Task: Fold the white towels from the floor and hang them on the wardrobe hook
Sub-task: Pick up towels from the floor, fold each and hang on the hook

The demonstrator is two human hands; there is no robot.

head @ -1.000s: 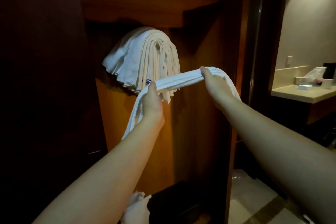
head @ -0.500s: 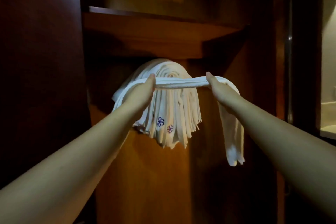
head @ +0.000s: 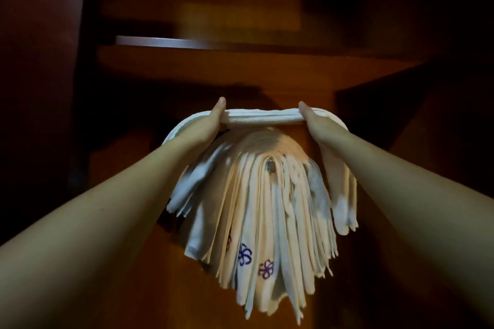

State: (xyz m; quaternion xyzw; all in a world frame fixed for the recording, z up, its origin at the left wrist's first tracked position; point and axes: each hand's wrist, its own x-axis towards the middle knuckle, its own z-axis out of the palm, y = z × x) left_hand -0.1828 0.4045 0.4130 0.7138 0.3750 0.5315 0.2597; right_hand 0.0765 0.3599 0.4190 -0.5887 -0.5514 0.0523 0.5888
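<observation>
Towel [head: 263, 116] stretched between my left hand [head: 207, 125] and right hand [head: 316, 125], each grip pinching it, above the pile [head: 267, 195] on the hook [head: 269, 168]. Miss the hook, I judge, and it slides off the crowded heap.

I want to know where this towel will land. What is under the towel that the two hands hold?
Under the folded towel hangs a thick stack of white towels. A small metal piece shows at its centre; the rest of the hook is covered.
</observation>
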